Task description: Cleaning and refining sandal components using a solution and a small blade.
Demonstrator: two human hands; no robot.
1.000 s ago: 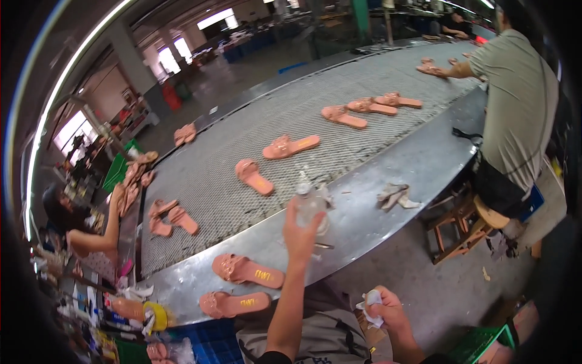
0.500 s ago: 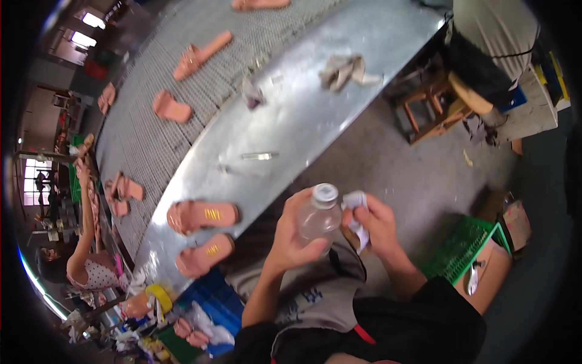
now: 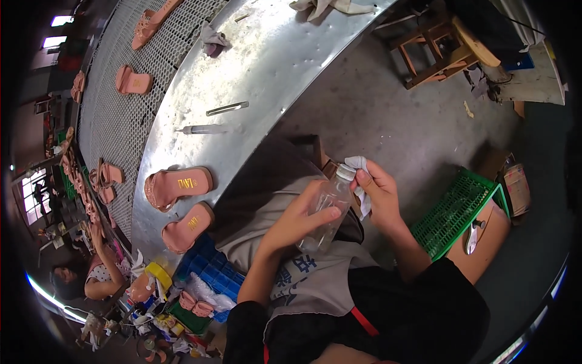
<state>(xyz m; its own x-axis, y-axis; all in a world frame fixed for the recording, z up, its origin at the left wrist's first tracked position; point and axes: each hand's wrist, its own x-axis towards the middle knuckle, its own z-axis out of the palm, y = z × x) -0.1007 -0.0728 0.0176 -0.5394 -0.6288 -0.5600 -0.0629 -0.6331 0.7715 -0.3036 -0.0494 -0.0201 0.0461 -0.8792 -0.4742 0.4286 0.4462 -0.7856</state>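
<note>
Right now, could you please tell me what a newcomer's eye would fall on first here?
Probably the clear bottle in the left hand, near the middle of the view, with the right hand holding a pale cloth beside its cap. Next, perhaps, the two pink sandals lying on the shiny metal table at the left, then the bright green crate on the right.

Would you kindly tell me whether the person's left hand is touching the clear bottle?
Touching. The head view shows it plainly: the left hand grips the clear bottle around its body, the thumb lying across the near side.
</note>
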